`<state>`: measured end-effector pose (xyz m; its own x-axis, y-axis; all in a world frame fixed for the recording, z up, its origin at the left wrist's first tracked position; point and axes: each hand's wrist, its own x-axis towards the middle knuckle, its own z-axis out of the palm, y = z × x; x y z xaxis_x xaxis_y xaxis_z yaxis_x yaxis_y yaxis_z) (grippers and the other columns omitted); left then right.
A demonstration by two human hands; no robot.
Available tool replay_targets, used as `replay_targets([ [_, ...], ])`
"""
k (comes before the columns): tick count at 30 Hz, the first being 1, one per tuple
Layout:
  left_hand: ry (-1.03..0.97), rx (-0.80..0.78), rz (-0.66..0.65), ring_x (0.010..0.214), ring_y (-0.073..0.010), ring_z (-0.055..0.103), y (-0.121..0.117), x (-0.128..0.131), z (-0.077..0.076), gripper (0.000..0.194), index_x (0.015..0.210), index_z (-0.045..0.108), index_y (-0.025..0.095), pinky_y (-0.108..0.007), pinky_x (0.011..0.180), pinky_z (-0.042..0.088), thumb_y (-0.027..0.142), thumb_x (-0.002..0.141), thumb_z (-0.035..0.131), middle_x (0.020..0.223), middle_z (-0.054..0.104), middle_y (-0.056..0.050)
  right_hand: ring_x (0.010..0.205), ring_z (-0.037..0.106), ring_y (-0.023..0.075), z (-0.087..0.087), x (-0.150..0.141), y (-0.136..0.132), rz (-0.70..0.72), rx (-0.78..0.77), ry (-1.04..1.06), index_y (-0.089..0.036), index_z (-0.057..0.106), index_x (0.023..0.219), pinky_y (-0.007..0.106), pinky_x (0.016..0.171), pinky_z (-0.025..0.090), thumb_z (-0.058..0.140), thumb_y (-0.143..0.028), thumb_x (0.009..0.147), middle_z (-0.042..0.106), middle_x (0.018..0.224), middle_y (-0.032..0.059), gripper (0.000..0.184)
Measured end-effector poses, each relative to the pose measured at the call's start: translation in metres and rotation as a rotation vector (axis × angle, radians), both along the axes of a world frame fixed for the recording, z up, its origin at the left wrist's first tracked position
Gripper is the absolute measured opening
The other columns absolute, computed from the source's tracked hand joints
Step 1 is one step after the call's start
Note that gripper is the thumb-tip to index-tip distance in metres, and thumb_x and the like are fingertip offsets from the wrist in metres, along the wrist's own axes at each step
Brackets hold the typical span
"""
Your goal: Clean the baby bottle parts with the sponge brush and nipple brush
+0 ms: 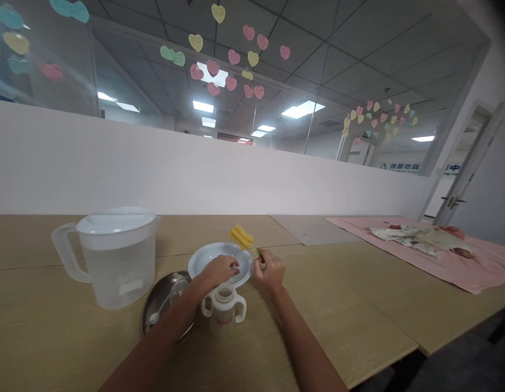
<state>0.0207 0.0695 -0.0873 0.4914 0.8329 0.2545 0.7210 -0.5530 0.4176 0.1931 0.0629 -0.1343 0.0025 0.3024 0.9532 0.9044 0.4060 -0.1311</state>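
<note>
My right hand (271, 270) is closed around the thin green handle of a sponge bottle brush. The brush's yellow sponge head (241, 237) points up and left above the far rim of a white bowl (203, 256). Over that bowl, my left hand (220, 270) has its fingers curled together; a pale bit shows at the fingertips, but I cannot make out what it is. Just in front of the bowl stands a clear baby bottle (223, 313) with two white side handles and an open top. Neither hand touches it.
A lidded plastic pitcher (119, 261) of clear liquid stands at the left. Beside it, a metal tray (156, 299) holds small clear and white parts, partly behind my left forearm. A pink cloth (476, 272) with a doll-like bundle lies far right. A white wall (219, 174) backs the table.
</note>
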Motion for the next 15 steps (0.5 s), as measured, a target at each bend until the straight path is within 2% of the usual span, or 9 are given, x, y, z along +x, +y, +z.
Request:
replay_targets([
  [2, -0.04, -0.008, 0.009, 0.068, -0.019, 0.061, 0.007, -0.002, -0.005, 0.014, 0.076, 0.066, 0.016, -0.027, 0.066, 0.044, 0.021, 0.066, 0.057, 0.071, 0.067, -0.005, 0.054, 0.05, 0.011, 0.0, 0.001, 0.0, 0.014, -0.004, -0.002, -0.015, 0.061, 0.083, 0.021, 0.056, 0.036, 0.04, -0.013, 0.07, 0.057, 0.06, 0.0012, 0.025],
  [4, -0.09, 0.008, 0.028, 0.068, -0.0179, 0.061, 0.01, -0.011, 0.003, 0.012, 0.073, 0.064, 0.015, -0.026, 0.065, 0.044, 0.019, 0.066, 0.055, 0.07, 0.067, -0.005, 0.053, 0.049, 0.0107, -0.001, 0.002, -0.001, 0.037, -0.018, -0.013, -0.015, 0.061, 0.081, 0.021, 0.055, 0.035, 0.04, -0.013, 0.069, 0.057, 0.059, 0.0009, 0.024],
  [7, -0.221, 0.027, 0.043, 0.076, -0.017, 0.061, 0.002, -0.032, 0.033, 0.02, 0.084, 0.062, 0.014, -0.025, 0.068, 0.046, 0.024, 0.07, 0.052, 0.083, 0.067, -0.007, 0.051, 0.047, 0.0105, -0.004, 0.005, -0.001, 0.092, -0.032, -0.085, -0.016, 0.061, 0.075, 0.021, 0.054, 0.034, 0.039, -0.014, 0.067, 0.055, 0.056, 0.0008, 0.024],
  [9, -0.354, -0.03, -0.008, 0.075, -0.0175, 0.061, -0.012, -0.047, 0.058, 0.025, 0.082, 0.062, 0.012, -0.026, 0.068, 0.047, 0.031, 0.067, 0.056, 0.082, 0.067, -0.008, 0.05, 0.046, 0.0104, -0.005, 0.007, -0.002, 0.11, -0.032, -0.141, -0.015, 0.061, 0.072, 0.021, 0.053, 0.033, 0.038, -0.014, 0.067, 0.054, 0.054, 0.001, 0.024],
  [10, -0.354, -0.06, -0.032, 0.073, -0.0175, 0.061, -0.02, -0.054, 0.069, 0.026, 0.079, 0.063, 0.013, -0.025, 0.067, 0.047, 0.034, 0.064, 0.059, 0.079, 0.067, -0.008, 0.05, 0.045, 0.0103, -0.006, 0.007, -0.001, 0.102, -0.038, -0.157, -0.015, 0.061, 0.071, 0.021, 0.053, 0.032, 0.038, -0.014, 0.067, 0.053, 0.054, 0.0011, 0.024],
  [13, -0.166, -0.143, -0.021, 0.067, -0.0165, 0.06, -0.045, -0.074, 0.093, 0.022, 0.072, 0.065, 0.015, -0.023, 0.061, 0.046, 0.033, 0.059, 0.064, 0.07, 0.067, -0.004, 0.05, 0.044, 0.0098, -0.007, 0.008, 0.0, 0.014, -0.122, -0.143, -0.016, 0.061, 0.068, 0.021, 0.051, 0.028, 0.04, -0.015, 0.068, 0.053, 0.054, 0.0012, 0.021],
  [15, 0.03, -0.249, 0.056, 0.059, -0.0161, 0.059, -0.056, -0.083, 0.095, 0.014, 0.063, 0.066, 0.017, -0.023, 0.055, 0.044, 0.027, 0.053, 0.065, 0.06, 0.065, -0.001, 0.049, 0.043, 0.0094, -0.008, 0.01, 0.002, -0.069, -0.231, -0.098, -0.016, 0.06, 0.063, 0.022, 0.048, 0.024, 0.042, -0.017, 0.068, 0.054, 0.055, 0.0013, 0.019],
])
